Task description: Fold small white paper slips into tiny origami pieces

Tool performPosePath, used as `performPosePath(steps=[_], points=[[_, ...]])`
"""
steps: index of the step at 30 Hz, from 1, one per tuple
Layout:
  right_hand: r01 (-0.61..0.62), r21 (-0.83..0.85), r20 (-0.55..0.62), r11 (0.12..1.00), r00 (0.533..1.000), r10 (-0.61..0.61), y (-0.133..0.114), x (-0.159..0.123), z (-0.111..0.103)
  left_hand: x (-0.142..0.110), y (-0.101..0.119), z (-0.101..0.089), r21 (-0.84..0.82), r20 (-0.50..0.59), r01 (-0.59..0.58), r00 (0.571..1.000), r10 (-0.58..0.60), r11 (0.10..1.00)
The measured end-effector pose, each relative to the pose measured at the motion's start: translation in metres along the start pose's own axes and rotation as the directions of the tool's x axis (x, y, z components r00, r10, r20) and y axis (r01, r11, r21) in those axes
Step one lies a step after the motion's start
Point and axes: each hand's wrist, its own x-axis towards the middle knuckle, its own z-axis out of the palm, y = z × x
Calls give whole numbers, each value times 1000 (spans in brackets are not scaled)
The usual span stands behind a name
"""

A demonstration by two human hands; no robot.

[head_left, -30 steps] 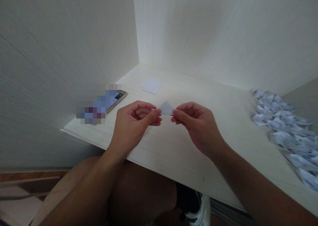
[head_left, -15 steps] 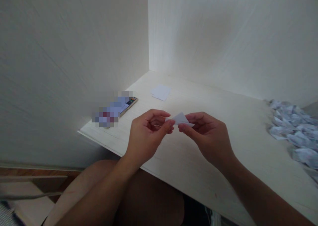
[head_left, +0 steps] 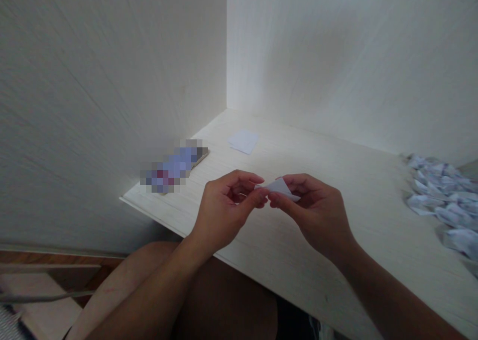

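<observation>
A small folded piece of white paper [head_left: 282,187] is held above the table between my two hands. Its left corner is pinched by the thumb and fingers of my left hand [head_left: 233,208]. My right hand [head_left: 311,205] grips the lower right part, thumb in front and fingers behind, where they are partly hidden. The paper slants, with a broad triangular flap facing me and a pointed corner at the right. Beyond my hands, several flat white paper sheets [head_left: 244,141] lie stacked on the table.
On the left of the white table [head_left: 358,220] a phone [head_left: 177,166] lies by the wall, its screen blurred out. Many folded paper pieces [head_left: 444,190] are heaped along the right side. White walls [head_left: 317,56] stand at the back and left. My legs are under the front edge.
The paper has tilted, and my right thumb has shifted from its right corner to its lower edge, closer to my left thumb. The whole view has swung slightly left.
</observation>
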Motion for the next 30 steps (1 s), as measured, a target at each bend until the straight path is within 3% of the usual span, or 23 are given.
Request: performPosePath(steps=[13, 30], points=[[-131, 134, 78, 982, 990, 121, -3, 5, -4, 5, 7, -4, -125, 14, 73, 997, -71, 989], [-106, 99, -54, 989, 992, 112, 0, 7, -8, 5, 6, -4, -153, -97, 26, 994, -41, 988]])
